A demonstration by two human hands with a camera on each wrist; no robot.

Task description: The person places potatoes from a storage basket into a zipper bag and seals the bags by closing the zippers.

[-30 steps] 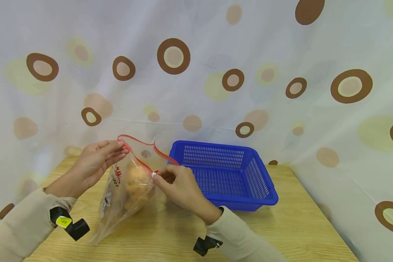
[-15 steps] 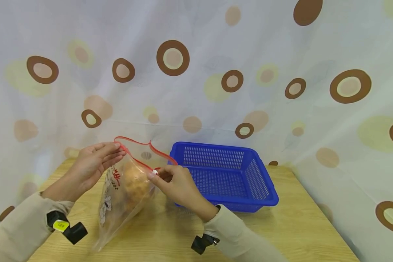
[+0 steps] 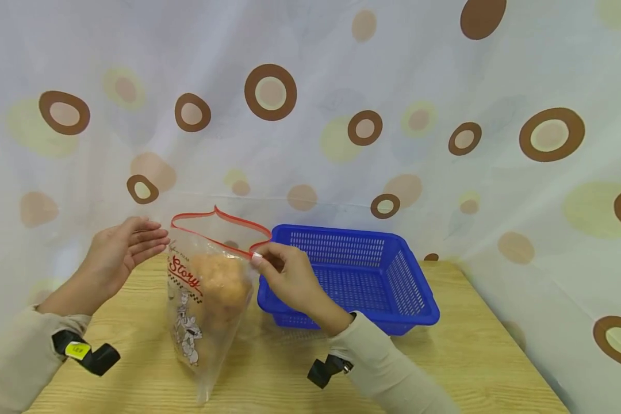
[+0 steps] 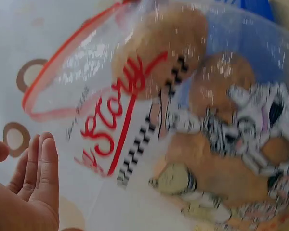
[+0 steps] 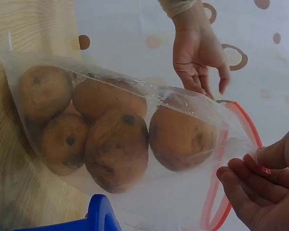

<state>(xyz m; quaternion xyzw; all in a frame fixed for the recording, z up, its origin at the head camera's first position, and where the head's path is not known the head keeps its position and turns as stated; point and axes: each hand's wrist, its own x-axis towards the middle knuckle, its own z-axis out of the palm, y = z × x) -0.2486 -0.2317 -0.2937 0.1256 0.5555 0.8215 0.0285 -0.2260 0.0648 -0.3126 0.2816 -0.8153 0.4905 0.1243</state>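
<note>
At bag (image 3: 207,287) rim, R fingers (image 3: 269,265) prob. pinching, L fingers (image 3: 147,238) straight

A clear plastic bag (image 3: 207,299) with a red zip strip (image 3: 222,227), red lettering and black-and-white cartoon print holds brown potatoes (image 5: 115,144). The basket (image 3: 362,276) is bright blue. The table (image 3: 466,356) is pale wood grain. The curtain (image 3: 393,86) is white with brown and yellowish circles.

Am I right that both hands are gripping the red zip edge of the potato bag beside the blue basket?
Not quite: only the right hand pinches the bag's red zip edge. The left hand is open and apart from it, as the head view shows. The bag does stand beside the blue basket.
</note>
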